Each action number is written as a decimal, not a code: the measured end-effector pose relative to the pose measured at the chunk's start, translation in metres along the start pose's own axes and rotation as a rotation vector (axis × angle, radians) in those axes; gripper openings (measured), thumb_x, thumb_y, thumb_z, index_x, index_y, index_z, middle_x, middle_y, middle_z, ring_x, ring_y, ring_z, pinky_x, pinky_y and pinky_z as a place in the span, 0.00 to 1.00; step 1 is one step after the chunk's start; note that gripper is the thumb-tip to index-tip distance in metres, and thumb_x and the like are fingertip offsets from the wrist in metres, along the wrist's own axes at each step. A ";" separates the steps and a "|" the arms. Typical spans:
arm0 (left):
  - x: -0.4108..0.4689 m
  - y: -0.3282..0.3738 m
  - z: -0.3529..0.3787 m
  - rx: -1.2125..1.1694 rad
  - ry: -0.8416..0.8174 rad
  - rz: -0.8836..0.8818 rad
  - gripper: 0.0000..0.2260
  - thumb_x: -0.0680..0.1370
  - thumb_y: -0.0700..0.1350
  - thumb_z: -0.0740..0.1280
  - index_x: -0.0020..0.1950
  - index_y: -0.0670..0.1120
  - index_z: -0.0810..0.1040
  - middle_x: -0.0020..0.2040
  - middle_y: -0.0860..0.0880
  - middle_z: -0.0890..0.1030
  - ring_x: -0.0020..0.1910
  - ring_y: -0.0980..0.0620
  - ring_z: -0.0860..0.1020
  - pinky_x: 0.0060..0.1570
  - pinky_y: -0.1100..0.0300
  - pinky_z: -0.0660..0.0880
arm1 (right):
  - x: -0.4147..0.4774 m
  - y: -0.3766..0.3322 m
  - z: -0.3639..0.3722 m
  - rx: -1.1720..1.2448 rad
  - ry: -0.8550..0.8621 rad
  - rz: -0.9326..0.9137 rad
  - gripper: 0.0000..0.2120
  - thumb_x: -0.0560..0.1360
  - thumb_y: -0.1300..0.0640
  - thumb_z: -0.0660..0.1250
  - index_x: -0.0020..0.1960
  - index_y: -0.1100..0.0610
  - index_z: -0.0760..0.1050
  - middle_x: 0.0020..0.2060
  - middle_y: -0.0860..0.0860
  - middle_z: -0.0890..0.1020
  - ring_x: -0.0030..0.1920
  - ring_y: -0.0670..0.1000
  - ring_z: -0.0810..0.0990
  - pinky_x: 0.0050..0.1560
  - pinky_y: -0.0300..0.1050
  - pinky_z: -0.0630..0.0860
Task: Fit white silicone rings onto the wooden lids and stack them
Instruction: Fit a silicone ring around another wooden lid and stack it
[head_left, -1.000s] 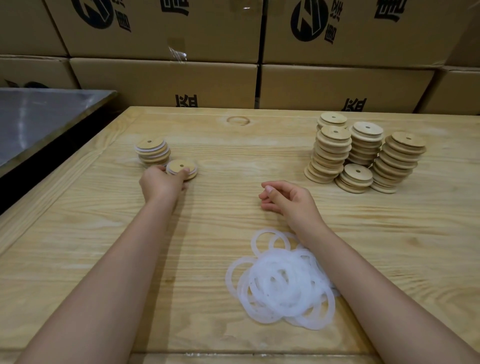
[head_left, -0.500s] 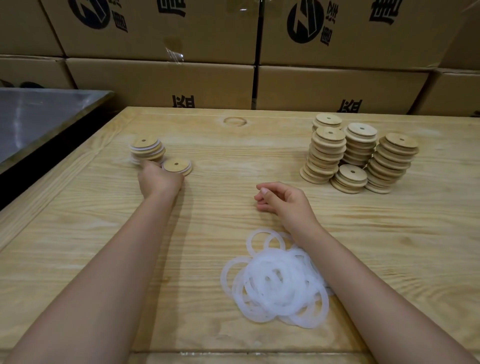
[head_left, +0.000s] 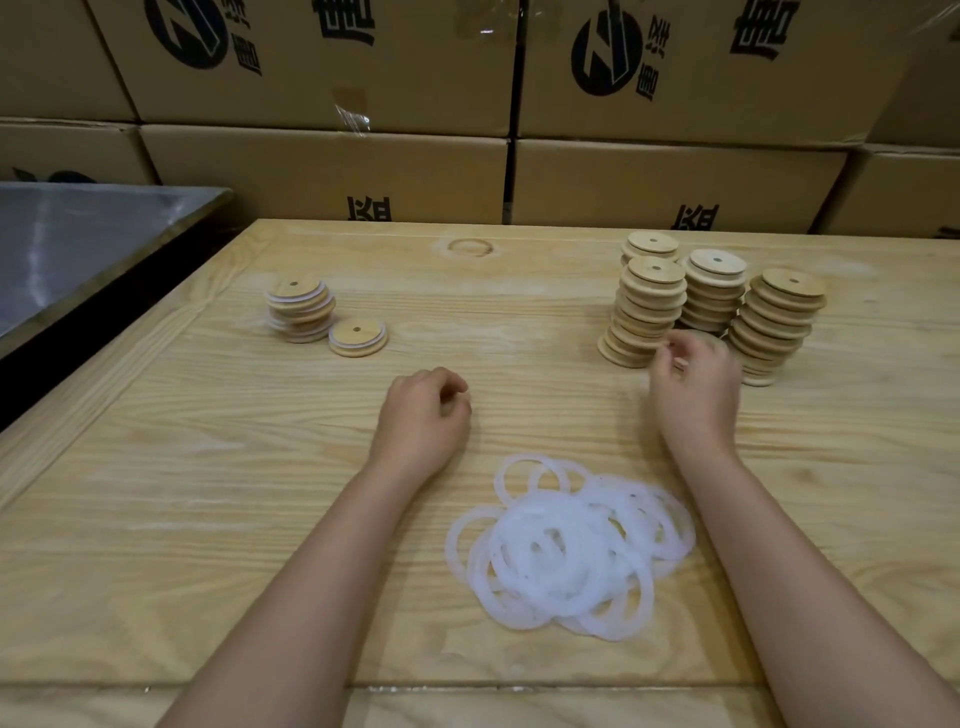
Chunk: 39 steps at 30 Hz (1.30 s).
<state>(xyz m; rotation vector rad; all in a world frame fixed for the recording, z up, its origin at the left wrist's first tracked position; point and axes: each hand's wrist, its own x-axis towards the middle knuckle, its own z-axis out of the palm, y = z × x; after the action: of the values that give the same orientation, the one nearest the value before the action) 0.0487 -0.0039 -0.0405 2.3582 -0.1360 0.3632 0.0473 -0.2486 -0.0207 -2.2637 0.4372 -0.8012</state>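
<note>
Both hands have shifted: the left hand has left the ringed lid at upper left and now rests mid-frame on the table, fingers loosely curled and holding nothing. The right hand has reached the bare lid stacks at upper right; it is blurred, so its grip cannot be told. White rings lie piled between the forearms, and the ringed lid sits just beside the ringed stack.
</note>
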 end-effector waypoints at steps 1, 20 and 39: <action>0.000 0.000 0.000 0.011 -0.007 0.016 0.07 0.76 0.43 0.64 0.52 0.46 0.80 0.49 0.49 0.81 0.54 0.49 0.74 0.51 0.62 0.67 | 0.004 0.007 -0.002 -0.117 0.019 0.018 0.16 0.77 0.57 0.62 0.63 0.61 0.75 0.58 0.61 0.75 0.60 0.62 0.69 0.62 0.51 0.63; 0.006 -0.004 -0.004 -0.070 -0.028 -0.024 0.05 0.77 0.44 0.64 0.48 0.48 0.79 0.44 0.54 0.79 0.50 0.51 0.76 0.48 0.61 0.68 | 0.001 0.016 0.000 -0.433 -0.017 0.084 0.23 0.74 0.49 0.69 0.61 0.65 0.71 0.63 0.62 0.68 0.64 0.63 0.64 0.62 0.57 0.65; -0.002 0.012 -0.007 -0.705 -0.310 -0.031 0.11 0.77 0.47 0.67 0.57 0.46 0.77 0.44 0.47 0.84 0.41 0.50 0.82 0.42 0.60 0.78 | -0.032 -0.030 0.012 0.174 -0.271 -0.307 0.31 0.63 0.45 0.77 0.62 0.50 0.73 0.54 0.46 0.66 0.59 0.46 0.66 0.58 0.32 0.61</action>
<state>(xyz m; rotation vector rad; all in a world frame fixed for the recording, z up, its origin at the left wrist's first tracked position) 0.0428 -0.0078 -0.0292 1.6959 -0.3160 -0.0717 0.0334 -0.2053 -0.0199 -2.2593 -0.1058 -0.6375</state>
